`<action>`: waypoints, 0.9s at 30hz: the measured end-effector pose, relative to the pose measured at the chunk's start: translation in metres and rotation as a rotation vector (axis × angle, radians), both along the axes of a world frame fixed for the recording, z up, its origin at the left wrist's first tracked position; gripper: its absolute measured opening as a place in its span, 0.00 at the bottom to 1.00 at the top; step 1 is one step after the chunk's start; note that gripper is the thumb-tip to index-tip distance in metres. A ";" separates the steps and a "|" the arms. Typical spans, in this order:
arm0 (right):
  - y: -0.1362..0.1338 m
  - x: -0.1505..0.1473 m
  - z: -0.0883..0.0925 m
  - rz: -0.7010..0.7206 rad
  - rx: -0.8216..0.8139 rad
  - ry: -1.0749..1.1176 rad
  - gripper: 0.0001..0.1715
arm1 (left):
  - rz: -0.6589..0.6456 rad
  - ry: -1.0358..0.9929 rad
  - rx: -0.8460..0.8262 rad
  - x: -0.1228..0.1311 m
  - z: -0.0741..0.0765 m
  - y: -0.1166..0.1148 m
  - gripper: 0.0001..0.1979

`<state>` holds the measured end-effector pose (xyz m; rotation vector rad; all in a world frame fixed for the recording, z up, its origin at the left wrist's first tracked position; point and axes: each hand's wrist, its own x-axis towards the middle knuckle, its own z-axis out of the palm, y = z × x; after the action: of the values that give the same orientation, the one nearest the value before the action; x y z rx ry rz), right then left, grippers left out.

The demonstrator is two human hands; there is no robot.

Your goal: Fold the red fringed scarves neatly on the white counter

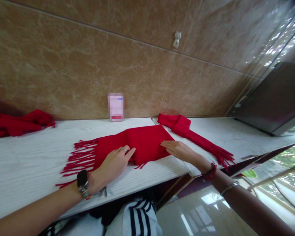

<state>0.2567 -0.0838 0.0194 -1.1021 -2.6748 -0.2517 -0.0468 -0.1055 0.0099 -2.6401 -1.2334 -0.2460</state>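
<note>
A red fringed scarf point(140, 142) lies folded flat on the white table point(27, 160), its fringe pointing left. My left hand point(114, 164), with a ring and a dark watch on the wrist, rests on the scarf's near edge with fingers stretched out. My right hand point(178, 149) lies flat and open on the scarf's right end, with a red band and a metal bangle on the wrist. A second red scarf point(186, 131), knotted near its top, trails to the right past my right hand.
More red cloth point(19, 123) is bunched at the table's far left. A small pink card point(116, 107) leans against the brown marble wall point(88, 65). A dark box point(275, 98) sits at the right. The table's near edge drops to a glossy floor point(199, 213).
</note>
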 end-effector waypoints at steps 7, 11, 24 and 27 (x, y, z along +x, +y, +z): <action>-0.004 0.013 -0.009 0.040 0.003 0.238 0.19 | -0.126 0.083 0.099 -0.006 0.013 -0.009 0.23; -0.010 0.015 -0.011 0.106 0.025 0.163 0.19 | -0.175 0.111 0.036 -0.009 0.004 -0.013 0.24; -0.014 0.040 -0.020 0.042 0.182 -0.049 0.22 | -0.248 -0.046 -0.074 -0.017 0.004 -0.009 0.17; -0.018 0.048 -0.016 0.023 0.175 -0.057 0.20 | -0.175 -0.135 -0.045 -0.004 0.020 0.000 0.17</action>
<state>0.3043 -0.1018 0.0034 -1.0247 -2.6528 -0.5087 -0.0509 -0.1052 0.0300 -2.8134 -1.0569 -0.4364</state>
